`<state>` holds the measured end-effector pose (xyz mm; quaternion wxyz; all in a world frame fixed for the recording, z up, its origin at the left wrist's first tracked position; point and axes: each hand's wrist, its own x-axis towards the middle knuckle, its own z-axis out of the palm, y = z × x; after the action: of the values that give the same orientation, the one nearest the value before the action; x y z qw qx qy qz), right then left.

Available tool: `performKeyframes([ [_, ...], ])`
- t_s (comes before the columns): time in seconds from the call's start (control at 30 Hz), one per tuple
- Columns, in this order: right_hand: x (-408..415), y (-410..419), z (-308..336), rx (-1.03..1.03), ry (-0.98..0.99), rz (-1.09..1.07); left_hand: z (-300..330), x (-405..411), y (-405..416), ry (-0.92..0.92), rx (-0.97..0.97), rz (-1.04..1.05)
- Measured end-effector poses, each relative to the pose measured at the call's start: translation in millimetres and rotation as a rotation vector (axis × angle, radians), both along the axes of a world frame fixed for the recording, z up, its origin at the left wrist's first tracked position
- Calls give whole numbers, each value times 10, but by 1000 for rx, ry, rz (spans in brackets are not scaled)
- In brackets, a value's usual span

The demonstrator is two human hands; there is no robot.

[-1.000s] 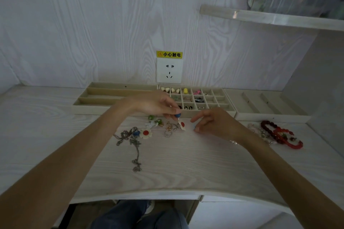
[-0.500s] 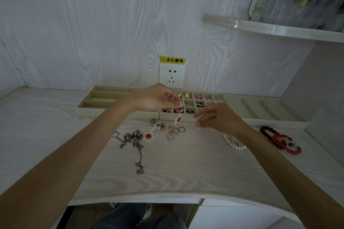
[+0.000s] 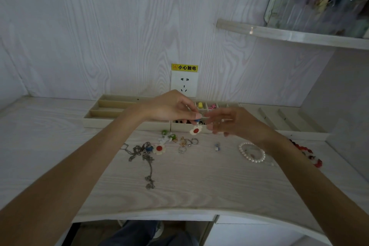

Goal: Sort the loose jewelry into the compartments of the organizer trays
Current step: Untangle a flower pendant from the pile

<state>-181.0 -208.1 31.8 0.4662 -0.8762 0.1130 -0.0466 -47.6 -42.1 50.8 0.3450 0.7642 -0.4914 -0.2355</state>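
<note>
- Several small pieces already sat in the grid tray (image 3: 217,106) at the back, a yellow one and a pink one among them, so the sorting was under way.
- Plenty remained, by my reckoning: the chain necklace (image 3: 146,163), a second flower earring (image 3: 159,149), the rings (image 3: 187,143), a small blue charm (image 3: 217,146), the pearl bracelet (image 3: 252,153) and the red bead bracelet (image 3: 308,154) all lay loose on the desk (image 3: 199,185).
- The long-slot tray (image 3: 111,109) on the left and the right-hand tray (image 3: 283,120) showed nothing in them that I could make out.
- Up went the left hand (image 3: 169,107), raised over the near edge of the grid tray, thumb and forefinger pinching the blue top of a flower earring (image 3: 196,130) that dangled free, white petals and red centre, above the desk!
- Right hand (image 3: 233,121) hovered just beside it, fingers loosely spread and blurred; it seemed to grasp nothing, though a small pale thing at its fingertips was too smeared to call.
- Both forearms reached in from the lower corners, meeting at the middle tray.
</note>
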Motion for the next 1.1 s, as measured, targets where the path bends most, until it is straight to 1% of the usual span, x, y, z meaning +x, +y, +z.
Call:
performKeyframes([
  [0.1,47,125,40,51,-12,45,50,-26,-2,-64,-1,19],
  [0.17,79,170,49,69,-70,-8,69,-33,-5,-84,-18,53],
  [0.23,85,171,75,77,-125,-66,85,-38,-11,-73,-54,84],
  [0.3,66,137,111,75,-139,-86,103,-50,-33,-76,-80,99],
  [0.43,6,53,186,57,-143,-96,136,-94,-167,-75,-123,49],
  [0.63,-60,-137,329,169,-194,-135,172,-110,-458,-79,-241,83],
  [0.73,-43,-266,360,170,-206,-195,141,-97,-591,-31,-259,110],
  [0.77,-32,-310,359,188,-220,-213,130,-94,-627,17,-277,128],
  [0.83,-18,-399,341,205,-271,-244,72,-66,-683,175,-298,152],
  [0.9,-8,-432,338,218,-284,-265,9,-37,-720,278,-276,174],
  [0.93,-16,-422,315,220,-272,-276,-38,-29,-708,271,-250,183],
  [0.97,124,-623,365,191,-265,-266,-24,106,-913,260,-240,170],
  [1.0,144,-651,376,162,-234,-258,-52,127,-940,262,-211,157],
  [1.1,245,-736,457,93,-173,-250,-55,153,-1021,317,-134,86],
])
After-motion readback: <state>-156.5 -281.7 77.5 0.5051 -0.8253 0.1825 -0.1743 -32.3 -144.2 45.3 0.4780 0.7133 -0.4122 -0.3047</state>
